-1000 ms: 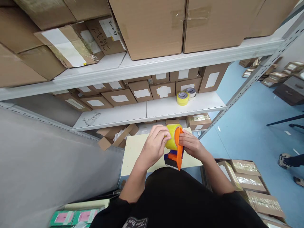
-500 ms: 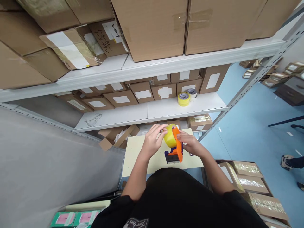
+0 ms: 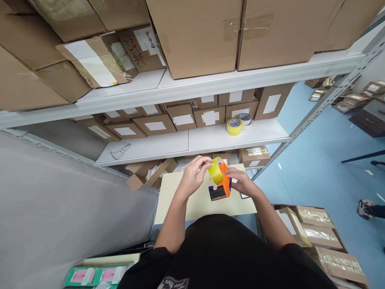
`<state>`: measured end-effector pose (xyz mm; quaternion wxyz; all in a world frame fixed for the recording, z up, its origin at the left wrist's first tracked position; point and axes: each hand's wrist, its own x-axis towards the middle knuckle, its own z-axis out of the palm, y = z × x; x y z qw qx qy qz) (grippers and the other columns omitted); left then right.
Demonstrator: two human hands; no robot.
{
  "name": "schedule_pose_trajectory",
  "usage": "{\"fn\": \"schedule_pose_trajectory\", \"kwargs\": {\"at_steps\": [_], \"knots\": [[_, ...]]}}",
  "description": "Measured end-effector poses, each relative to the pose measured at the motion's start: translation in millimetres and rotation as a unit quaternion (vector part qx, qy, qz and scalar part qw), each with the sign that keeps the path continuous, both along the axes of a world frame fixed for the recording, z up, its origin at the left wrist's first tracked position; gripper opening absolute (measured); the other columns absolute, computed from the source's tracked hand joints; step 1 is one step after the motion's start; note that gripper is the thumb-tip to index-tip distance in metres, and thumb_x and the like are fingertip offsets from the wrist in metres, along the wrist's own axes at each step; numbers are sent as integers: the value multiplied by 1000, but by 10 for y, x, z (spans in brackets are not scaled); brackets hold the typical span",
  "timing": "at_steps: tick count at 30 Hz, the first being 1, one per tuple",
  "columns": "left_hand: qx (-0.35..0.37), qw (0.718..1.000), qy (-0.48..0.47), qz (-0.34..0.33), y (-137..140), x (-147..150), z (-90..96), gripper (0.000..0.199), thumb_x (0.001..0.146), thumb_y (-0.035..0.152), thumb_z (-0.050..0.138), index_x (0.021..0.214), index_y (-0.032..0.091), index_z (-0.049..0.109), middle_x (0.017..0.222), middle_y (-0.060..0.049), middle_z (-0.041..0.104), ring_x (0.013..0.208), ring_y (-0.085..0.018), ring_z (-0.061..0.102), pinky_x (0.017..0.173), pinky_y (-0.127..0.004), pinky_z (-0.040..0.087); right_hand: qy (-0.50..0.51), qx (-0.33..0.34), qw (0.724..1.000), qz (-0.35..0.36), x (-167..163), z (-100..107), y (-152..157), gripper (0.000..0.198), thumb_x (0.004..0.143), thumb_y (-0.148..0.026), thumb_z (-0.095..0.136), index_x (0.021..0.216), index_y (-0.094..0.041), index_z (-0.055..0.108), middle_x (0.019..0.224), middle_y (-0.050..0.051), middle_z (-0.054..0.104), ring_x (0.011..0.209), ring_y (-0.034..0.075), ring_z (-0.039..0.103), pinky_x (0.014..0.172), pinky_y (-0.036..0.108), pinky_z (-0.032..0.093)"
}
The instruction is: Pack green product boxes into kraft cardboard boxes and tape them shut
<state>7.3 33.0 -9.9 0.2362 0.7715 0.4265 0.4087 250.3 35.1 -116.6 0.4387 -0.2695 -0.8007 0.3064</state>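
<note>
My right hand (image 3: pixel 240 180) is closed around an orange and dark blue tape dispenser (image 3: pixel 225 185), held over a pale yellow board (image 3: pixel 177 200). A yellow roll of packing tape (image 3: pixel 215 171) is mounted in the dispenser. My left hand (image 3: pixel 194 174) has its thumb and fingers pinched together at the roll's left side; whether the tape's loose end is between them is too small to make out. The dispenser's dark toothed edge points down toward my body. A phone-like object (image 3: pixel 244 196) lies partly hidden beside my right wrist.
A shelf (image 3: pixel 207 142) ahead carries labelled cartons, a yellow tape roll (image 3: pixel 234 126), a white tape roll (image 3: pixel 246 118) and glasses-like clear item (image 3: pixel 120 150). An open carton (image 3: pixel 150 174) is behind the board. Taped boxes (image 3: pixel 319 228) stand right. A person's shoe (image 3: pixel 364 208) shows far right.
The dispenser has tilted slightly, its toothed end rising a little. My left hand stays pinched at the tape roll. The view has shifted slightly.
</note>
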Motion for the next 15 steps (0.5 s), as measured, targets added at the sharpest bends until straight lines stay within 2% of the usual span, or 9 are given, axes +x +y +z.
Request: {"fn": "schedule_pose_trajectory", "kwargs": {"at_steps": [5,8,15], "knots": [[-31,999,-12,-36,76,-50,-52,36,101,30,64,137,25,65,106,-6,71,106,-21,67,95,-34,54,11,3,1000,18,-21,60,-50,11,97,-31,72,106,-26,76,107,8,80,107,25,75,121,54,48],[-37,997,-39,-60,93,-59,-104,46,100,30,64,145,26,60,111,-7,71,107,-21,68,100,-38,54,10,5,1000,23,-22,96,-70,10,99,-30,68,106,-26,75,104,7,79,106,24,75,121,53,47],[-47,991,-110,-64,75,-35,-144,46,98,27,66,143,24,64,106,-7,71,101,-18,67,98,-36,56,2,15,1000,18,11,102,-78,9,99,-25,68,105,-26,75,105,6,80,102,23,76,122,52,46]]}}
